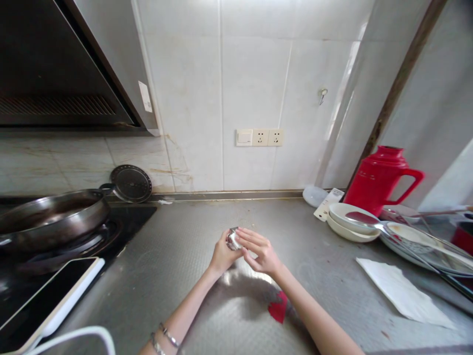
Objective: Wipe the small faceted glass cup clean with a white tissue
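Observation:
Both of my hands meet above the middle of the steel countertop [177, 266]. My left hand [221, 254] grips a small crumpled silvery-white object [233, 240], possibly foil or a wrapper. My right hand [258, 250] touches the same object from the right, with its fingers laid over it. Two bracelets [164, 339] circle my left wrist. A small red scrap [278, 308] lies on the counter under my right forearm.
A dark wok [51, 214] sits on the stove at left, a round lid [131, 183] leaning behind it. A phone or tablet [48, 301] lies at front left. At right stand a red jug [377, 180], stacked white dishes [349, 219] with a ladle and a white paper [401, 291].

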Action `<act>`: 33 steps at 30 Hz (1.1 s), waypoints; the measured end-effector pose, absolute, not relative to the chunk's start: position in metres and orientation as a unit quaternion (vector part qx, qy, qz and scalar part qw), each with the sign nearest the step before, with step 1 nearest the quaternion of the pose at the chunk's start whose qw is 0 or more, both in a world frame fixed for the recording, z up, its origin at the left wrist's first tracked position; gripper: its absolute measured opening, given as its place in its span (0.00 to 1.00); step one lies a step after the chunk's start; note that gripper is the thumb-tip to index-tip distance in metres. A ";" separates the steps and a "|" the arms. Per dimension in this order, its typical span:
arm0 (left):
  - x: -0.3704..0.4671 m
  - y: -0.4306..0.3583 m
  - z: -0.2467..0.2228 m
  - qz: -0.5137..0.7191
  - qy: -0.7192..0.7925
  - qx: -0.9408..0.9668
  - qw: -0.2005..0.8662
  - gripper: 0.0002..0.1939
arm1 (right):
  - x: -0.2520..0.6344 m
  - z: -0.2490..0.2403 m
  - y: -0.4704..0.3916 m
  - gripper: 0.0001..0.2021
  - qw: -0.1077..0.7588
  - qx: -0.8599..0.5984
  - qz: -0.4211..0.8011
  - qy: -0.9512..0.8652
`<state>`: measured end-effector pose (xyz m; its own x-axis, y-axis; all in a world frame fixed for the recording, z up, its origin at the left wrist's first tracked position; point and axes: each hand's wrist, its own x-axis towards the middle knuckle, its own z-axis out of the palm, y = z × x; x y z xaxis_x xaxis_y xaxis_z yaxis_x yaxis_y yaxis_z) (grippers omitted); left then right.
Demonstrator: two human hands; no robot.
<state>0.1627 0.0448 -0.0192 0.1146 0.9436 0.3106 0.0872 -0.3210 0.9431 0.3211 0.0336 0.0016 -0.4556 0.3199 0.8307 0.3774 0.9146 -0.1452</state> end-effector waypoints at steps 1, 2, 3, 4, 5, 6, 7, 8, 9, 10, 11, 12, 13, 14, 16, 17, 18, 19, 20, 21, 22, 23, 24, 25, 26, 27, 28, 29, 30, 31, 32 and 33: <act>0.162 0.045 -0.019 0.526 0.407 0.628 0.403 0.28 | 0.320 0.002 0.033 0.23 0.475 -0.192 -0.032 -0.858; 0.162 0.045 -0.018 0.531 0.400 0.632 0.397 0.27 | 0.318 0.002 0.032 0.23 0.469 -0.185 -0.030 -0.863; 0.162 0.045 -0.018 0.533 0.395 0.635 0.395 0.26 | 0.317 0.002 0.031 0.23 0.463 -0.186 -0.022 -0.866; 0.163 0.044 -0.017 0.532 0.392 0.635 0.399 0.25 | 0.315 0.002 0.031 0.23 0.461 -0.196 -0.008 -0.865; 0.164 0.043 -0.017 0.528 0.391 0.633 0.410 0.25 | 0.314 0.002 0.032 0.22 0.463 -0.213 0.012 -0.860; 0.165 0.042 -0.016 0.521 0.391 0.627 0.428 0.26 | 0.314 0.001 0.033 0.21 0.471 -0.236 0.035 -0.849; 0.166 0.041 -0.015 0.513 0.393 0.616 0.452 0.28 | 0.313 0.000 0.034 0.19 0.484 -0.260 0.059 -0.833; 0.167 0.040 -0.014 0.504 0.397 0.600 0.477 0.30 | 0.313 -0.001 0.036 0.18 0.500 -0.284 0.082 -0.814; 0.168 0.038 -0.012 0.498 0.404 0.581 0.501 0.31 | 0.314 -0.002 0.037 0.18 0.517 -0.303 0.103 -0.794; 0.168 0.037 -0.011 0.495 0.410 0.562 0.520 0.31 | 0.314 -0.003 0.039 0.17 0.533 -0.317 0.119 -0.775; 0.168 0.035 -0.009 0.496 0.415 0.544 0.534 0.31 | 0.314 -0.004 0.039 0.17 0.546 -0.326 0.131 -0.761; 0.168 0.034 -0.007 0.500 0.419 0.529 0.543 0.31 | 0.314 -0.004 0.039 0.17 0.555 -0.330 0.139 -0.751; 0.167 0.034 -0.005 0.504 0.420 0.518 0.549 0.30 | 0.314 -0.005 0.039 0.16 0.561 -0.330 0.140 -0.746; 0.166 0.034 -0.004 0.509 0.418 0.508 0.555 0.30 | 0.314 -0.006 0.038 0.16 0.565 -0.326 0.135 -0.746; 0.164 0.035 -0.003 0.510 0.412 0.498 0.567 0.29 | 0.313 -0.006 0.035 0.16 0.568 -0.308 0.109 -0.755; 0.163 0.036 -0.003 0.507 0.411 0.498 0.570 0.29 | 0.312 -0.007 0.033 0.16 0.567 -0.296 0.093 -0.763; 0.162 0.037 -0.003 0.506 0.411 0.501 0.569 0.29 | 0.311 -0.007 0.032 0.16 0.563 -0.284 0.079 -0.772; 0.162 0.038 -0.004 0.505 0.411 0.507 0.565 0.30 | 0.310 -0.008 0.031 0.17 0.558 -0.273 0.068 -0.781; 0.162 0.038 -0.004 0.503 0.412 0.514 0.560 0.30 | 0.309 -0.008 0.031 0.17 0.553 -0.265 0.062 -0.788; 0.163 0.038 -0.004 0.500 0.413 0.519 0.556 0.30 | 0.309 -0.009 0.032 0.17 0.550 -0.263 0.059 -0.791; 0.164 0.038 -0.005 0.497 0.412 0.524 0.555 0.30 | 0.309 -0.009 0.033 0.17 0.550 -0.268 0.061 -0.789; 0.164 0.037 -0.005 0.494 0.412 0.528 0.554 0.31 | 0.310 -0.010 0.035 0.17 0.552 -0.278 0.067 -0.783; 0.165 0.036 -0.004 0.492 0.413 0.530 0.554 0.31 | 0.311 -0.010 0.036 0.17 0.558 -0.292 0.074 -0.774; 0.166 0.035 -0.003 0.492 0.416 0.529 0.552 0.31 | 0.313 -0.010 0.038 0.16 0.563 -0.308 0.083 -0.762; 0.167 0.034 -0.003 0.494 0.420 0.527 0.549 0.31 | 0.314 -0.010 0.039 0.16 0.569 -0.321 0.090 -0.752; 0.167 0.034 -0.002 0.499 0.423 0.525 0.545 0.31 | 0.316 -0.010 0.039 0.15 0.574 -0.327 0.096 -0.744; 0.167 0.033 -0.001 0.503 0.426 0.522 0.542 0.31 | 0.317 -0.010 0.039 0.15 0.579 -0.328 0.100 -0.740; 0.166 0.033 0.001 0.508 0.426 0.519 0.539 0.31 | 0.318 -0.009 0.039 0.14 0.582 -0.325 0.102 -0.738; 0.165 0.033 0.002 0.512 0.425 0.517 0.539 0.30 | 0.318 -0.009 0.038 0.14 0.584 -0.318 0.103 -0.740; 0.164 0.034 0.003 0.513 0.422 0.517 0.540 0.30 | 0.318 -0.009 0.037 0.14 0.583 -0.310 0.103 -0.744; 0.163 0.034 0.003 0.513 0.419 0.517 0.542 0.30 | 0.317 -0.008 0.036 0.14 0.581 -0.303 0.103 -0.748; 0.162 0.034 0.004 0.510 0.416 0.518 0.546 0.30 | 0.317 -0.008 0.035 0.14 0.578 -0.298 0.103 -0.752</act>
<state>0.1624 0.0339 0.0043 0.1333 0.9883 0.0747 -0.1260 -0.0579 0.9903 0.3167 0.0348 -0.0082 -0.1532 0.5684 0.8084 0.3295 0.8006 -0.5005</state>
